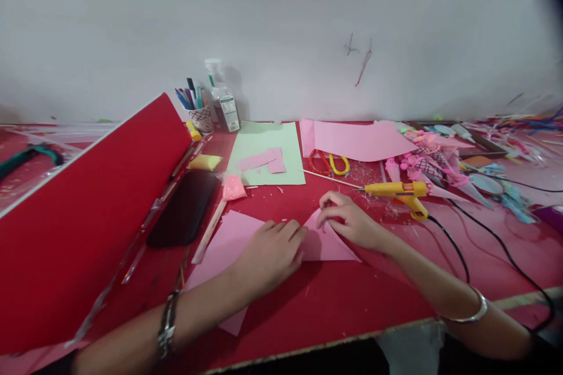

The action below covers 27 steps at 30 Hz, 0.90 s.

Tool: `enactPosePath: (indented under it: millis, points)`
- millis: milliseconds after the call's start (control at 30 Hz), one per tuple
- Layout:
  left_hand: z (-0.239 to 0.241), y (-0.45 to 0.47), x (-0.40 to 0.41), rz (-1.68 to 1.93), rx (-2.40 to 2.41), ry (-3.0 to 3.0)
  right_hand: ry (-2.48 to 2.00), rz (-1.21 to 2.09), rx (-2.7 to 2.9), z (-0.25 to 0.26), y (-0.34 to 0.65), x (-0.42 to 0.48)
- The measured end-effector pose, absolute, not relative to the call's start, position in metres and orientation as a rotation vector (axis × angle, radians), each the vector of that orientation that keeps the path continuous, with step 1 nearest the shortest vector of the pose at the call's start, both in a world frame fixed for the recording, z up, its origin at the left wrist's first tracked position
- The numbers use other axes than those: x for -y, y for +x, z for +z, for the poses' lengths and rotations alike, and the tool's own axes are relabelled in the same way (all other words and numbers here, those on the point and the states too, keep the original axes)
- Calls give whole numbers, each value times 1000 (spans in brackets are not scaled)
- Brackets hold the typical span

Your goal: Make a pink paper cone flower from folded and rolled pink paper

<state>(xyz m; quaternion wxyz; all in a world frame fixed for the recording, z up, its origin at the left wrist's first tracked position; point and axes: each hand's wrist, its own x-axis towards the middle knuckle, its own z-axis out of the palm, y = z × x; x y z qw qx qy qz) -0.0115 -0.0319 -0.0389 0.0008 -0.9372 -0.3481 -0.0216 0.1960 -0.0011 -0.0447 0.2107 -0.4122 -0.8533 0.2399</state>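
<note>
My left hand (270,252) lies flat, fingers together, pressing on a pink sheet of paper (229,243) on the red table (352,304). Just right of it, my right hand (347,220) pinches the upper edge of a folded pink paper triangle (328,246) that rests on the table. The fingertips of both hands nearly meet over the fold. A yellow glue gun (398,190) lies a short way behind my right hand, its black cord (457,246) running off to the right.
A large red board (88,211) leans at the left, with a black case (185,208) beside it. Further back are a green sheet with pink scraps (266,155), red and yellow scissors (329,163), a pen cup (200,114), a bottle (222,99), a big pink sheet (356,139) and pink craft pieces (426,155).
</note>
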Motion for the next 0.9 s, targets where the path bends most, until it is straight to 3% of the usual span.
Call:
enactPosePath:
  millis: [333,900]
  points:
    - [-67,7,26,88,1112,-2885,-1362,1082,1923,-62,203,2]
    - [-61,22,27,169,1091,-2776,-1582,621,2038,-72,192,20]
